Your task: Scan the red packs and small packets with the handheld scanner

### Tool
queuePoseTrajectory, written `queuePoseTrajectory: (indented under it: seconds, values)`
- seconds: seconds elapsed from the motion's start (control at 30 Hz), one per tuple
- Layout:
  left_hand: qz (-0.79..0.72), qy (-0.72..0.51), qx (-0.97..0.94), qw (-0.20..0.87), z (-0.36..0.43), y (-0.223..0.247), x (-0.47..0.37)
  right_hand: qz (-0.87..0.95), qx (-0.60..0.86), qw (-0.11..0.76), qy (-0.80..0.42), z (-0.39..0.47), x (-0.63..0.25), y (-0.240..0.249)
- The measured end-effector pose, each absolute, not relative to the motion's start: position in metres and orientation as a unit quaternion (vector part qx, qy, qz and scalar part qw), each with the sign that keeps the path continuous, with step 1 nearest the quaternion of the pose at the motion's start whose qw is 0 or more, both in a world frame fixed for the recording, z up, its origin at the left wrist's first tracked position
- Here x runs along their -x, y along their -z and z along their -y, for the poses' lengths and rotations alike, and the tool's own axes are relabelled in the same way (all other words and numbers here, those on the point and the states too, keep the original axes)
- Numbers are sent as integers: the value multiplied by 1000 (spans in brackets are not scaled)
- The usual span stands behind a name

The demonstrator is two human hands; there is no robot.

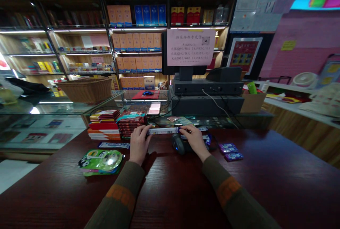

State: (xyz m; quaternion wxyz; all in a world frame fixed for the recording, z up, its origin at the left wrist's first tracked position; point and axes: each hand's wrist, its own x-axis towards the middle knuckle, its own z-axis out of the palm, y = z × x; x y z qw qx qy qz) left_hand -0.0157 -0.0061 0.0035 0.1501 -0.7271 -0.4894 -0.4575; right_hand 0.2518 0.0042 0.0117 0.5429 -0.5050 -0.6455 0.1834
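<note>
A long, slim packet (164, 130), white with dark purple ends, is stretched level between my two hands above the table. My left hand (139, 144) grips its left end with fingers and thumb. At the other end, my right hand (195, 139) pinches the purple tip. Just below that end is a black barcode scanner (178, 144) with a small blue light, partly covered by my right hand. Similar packets (206, 137) lie behind that hand. Another slim packet (114, 145) lies left of my left hand, near green blister-packed goods (102, 160).
Stacks of red and white boxes (104, 125) and brown packets (132, 124) stand at the back left. Small purple packs (230, 152) lie on the right. Behind the table are a monitor (189, 48) bearing a pink notice, a wicker basket (87, 90) and stocked shelves.
</note>
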Motion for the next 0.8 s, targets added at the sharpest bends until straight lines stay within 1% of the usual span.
queuePoseTrajectory:
  seconds: [0.1, 0.23, 0.33, 0.47, 0.67, 0.8]
  values:
    - [484, 474, 721, 146, 6, -3, 17, 642, 498, 558, -167, -1, -250, -15]
    - [494, 478, 708, 159, 5, -2, 18, 620, 504, 562, -214, 3, -245, -18]
    - [510, 467, 707, 147, 5, -1, 17, 602, 503, 574, -235, 5, -242, -20]
    - [516, 462, 714, 102, 8, -3, 15, 605, 505, 576, -215, 6, -240, -20]
    - [479, 522, 706, 1, 8, -2, 10, 571, 510, 602, -227, 6, -238, -18]
    - [473, 579, 662, -59, 3, 0, 7, 559, 502, 615, -237, 8, -237, -18]
